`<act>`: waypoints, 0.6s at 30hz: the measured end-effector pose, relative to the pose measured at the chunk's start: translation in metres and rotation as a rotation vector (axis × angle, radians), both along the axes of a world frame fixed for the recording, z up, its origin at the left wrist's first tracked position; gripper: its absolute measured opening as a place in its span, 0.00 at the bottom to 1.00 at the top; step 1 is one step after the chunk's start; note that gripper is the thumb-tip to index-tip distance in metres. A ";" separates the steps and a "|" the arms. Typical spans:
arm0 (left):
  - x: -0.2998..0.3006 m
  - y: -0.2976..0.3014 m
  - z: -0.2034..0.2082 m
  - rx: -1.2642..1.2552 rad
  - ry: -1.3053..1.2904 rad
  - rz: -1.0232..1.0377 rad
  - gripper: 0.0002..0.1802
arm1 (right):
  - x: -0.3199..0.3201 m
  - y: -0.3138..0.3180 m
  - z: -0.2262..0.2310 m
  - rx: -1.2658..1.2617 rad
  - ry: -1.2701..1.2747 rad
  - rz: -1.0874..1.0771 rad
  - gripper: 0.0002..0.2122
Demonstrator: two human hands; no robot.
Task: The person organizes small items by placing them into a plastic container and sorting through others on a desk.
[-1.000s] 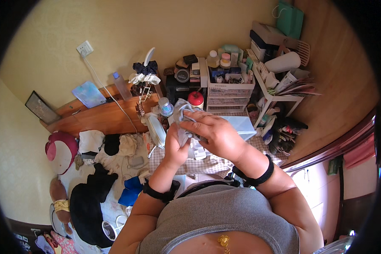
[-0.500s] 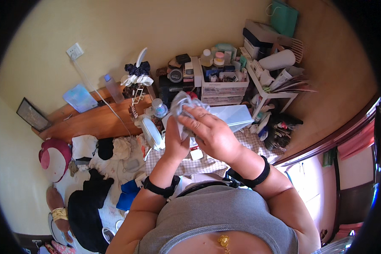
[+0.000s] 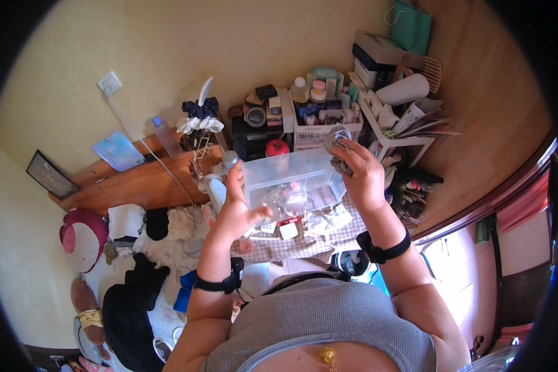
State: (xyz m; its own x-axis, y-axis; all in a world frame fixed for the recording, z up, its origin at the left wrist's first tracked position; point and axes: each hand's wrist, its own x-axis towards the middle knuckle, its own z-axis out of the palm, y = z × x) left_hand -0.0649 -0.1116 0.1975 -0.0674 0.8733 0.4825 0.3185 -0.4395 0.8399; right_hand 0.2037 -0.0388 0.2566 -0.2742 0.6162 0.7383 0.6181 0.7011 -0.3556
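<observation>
A crumpled, shiny grey cloth [image 3: 340,141] is pinched in my right hand [image 3: 364,173], raised above the right end of a clear plastic box. My left hand [image 3: 232,214] holds nothing, its fingers and thumb spread, beside the left end of that box. The clear plastic box [image 3: 270,166] lies on a checked tablecloth [image 3: 310,251]. A small clear container with pink in it [image 3: 289,193] shows inside or through the box; I cannot tell which. White and red small items [image 3: 288,230] lie at its near side.
Behind the box stand a red round object [image 3: 277,147] and a white organizer [image 3: 325,133] full of cosmetics. A white rack [image 3: 390,146] with papers is at the right. To the left are a jar [image 3: 230,159] and a bed with black clothing [image 3: 130,310].
My hands have parted: the left moved left and opened, the right moved right with the grey cloth. The clear box and the red object behind it now show.
</observation>
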 end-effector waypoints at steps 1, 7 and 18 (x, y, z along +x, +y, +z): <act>0.008 -0.001 0.016 0.002 0.001 -0.008 0.60 | 0.002 0.005 -0.002 0.027 -0.018 -0.040 0.20; 0.036 -0.004 0.087 -0.363 0.799 0.477 0.56 | -0.004 0.009 0.001 0.102 -0.079 -0.041 0.17; 0.076 0.011 0.056 -0.198 0.698 0.171 0.25 | -0.037 -0.004 -0.016 0.291 -0.221 0.277 0.11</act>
